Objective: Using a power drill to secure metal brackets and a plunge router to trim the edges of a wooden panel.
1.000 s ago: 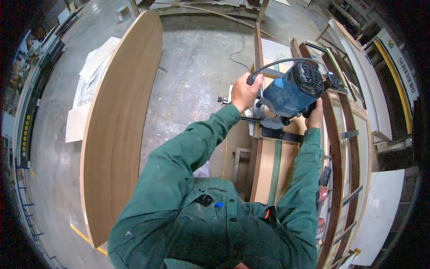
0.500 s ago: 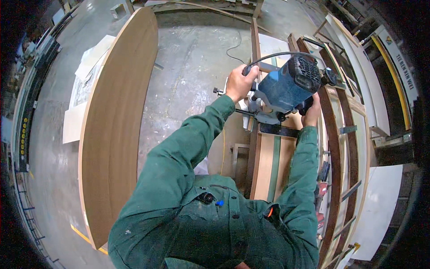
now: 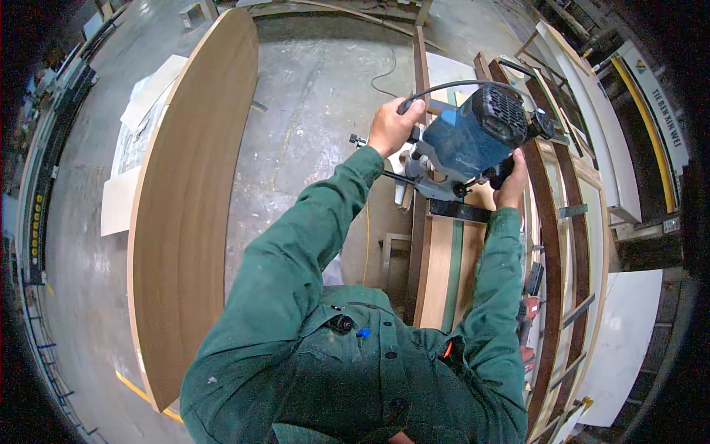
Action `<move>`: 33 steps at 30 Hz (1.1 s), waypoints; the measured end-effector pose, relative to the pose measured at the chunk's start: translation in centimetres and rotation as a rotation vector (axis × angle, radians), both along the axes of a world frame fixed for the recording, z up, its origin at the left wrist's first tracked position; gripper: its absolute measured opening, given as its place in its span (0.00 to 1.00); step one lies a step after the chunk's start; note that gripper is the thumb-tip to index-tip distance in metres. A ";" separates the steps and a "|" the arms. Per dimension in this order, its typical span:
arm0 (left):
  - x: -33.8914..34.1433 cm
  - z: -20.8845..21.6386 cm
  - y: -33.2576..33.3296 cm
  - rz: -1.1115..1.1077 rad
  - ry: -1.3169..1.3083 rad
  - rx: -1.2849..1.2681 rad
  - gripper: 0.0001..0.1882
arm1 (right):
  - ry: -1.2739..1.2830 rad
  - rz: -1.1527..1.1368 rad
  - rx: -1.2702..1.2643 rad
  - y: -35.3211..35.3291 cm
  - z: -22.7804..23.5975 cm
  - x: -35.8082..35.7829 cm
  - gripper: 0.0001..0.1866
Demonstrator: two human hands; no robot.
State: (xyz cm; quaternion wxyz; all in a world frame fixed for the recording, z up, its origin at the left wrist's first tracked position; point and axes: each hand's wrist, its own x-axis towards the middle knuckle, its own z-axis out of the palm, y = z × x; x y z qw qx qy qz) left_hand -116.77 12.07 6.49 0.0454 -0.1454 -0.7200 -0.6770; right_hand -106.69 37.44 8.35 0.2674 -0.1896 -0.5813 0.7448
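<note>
A blue plunge router (image 3: 467, 142) with a black vented cap is held between my two hands. My left hand (image 3: 394, 127) wraps round its black left handle, where the power cord runs over. On the other side my right hand (image 3: 512, 182) grips the dark right handle, its fingers partly hidden behind it. The router's base rests over a long wooden piece (image 3: 438, 274) with a green strip along it, and covers the spot beneath. A black bar (image 3: 458, 211) crosses the wood just on the near side of the base. Guide rods stick out leftward from the base.
A large curved wooden panel (image 3: 185, 207) stands to my left, with pale sheets (image 3: 151, 96) behind it. Dark-framed wooden parts (image 3: 551, 274) lie along the right, with a red tool (image 3: 526, 311) among them. The router's cord (image 3: 384, 78) trails onto the concrete floor.
The router and both hands have shifted very slightly left and up in the picture. Both grips look the same.
</note>
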 end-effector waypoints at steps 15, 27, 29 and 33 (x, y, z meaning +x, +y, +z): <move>-0.5 0.2 0.1 -0.074 -0.008 0.075 0.23 | 0.025 -0.018 0.134 0.2 -0.9 0.7 0.22; -0.2 0.3 0.6 -0.079 -0.025 0.080 0.22 | 0.033 -0.058 0.180 0.8 -1.2 -0.3 0.23; -0.3 0.2 0.6 -0.063 -0.016 0.074 0.22 | 0.048 -0.049 0.164 0.7 -1.0 -0.5 0.23; -0.6 -0.2 0.7 -0.059 0.002 0.076 0.22 | 0.038 -0.055 0.195 0.6 -0.9 -0.6 0.23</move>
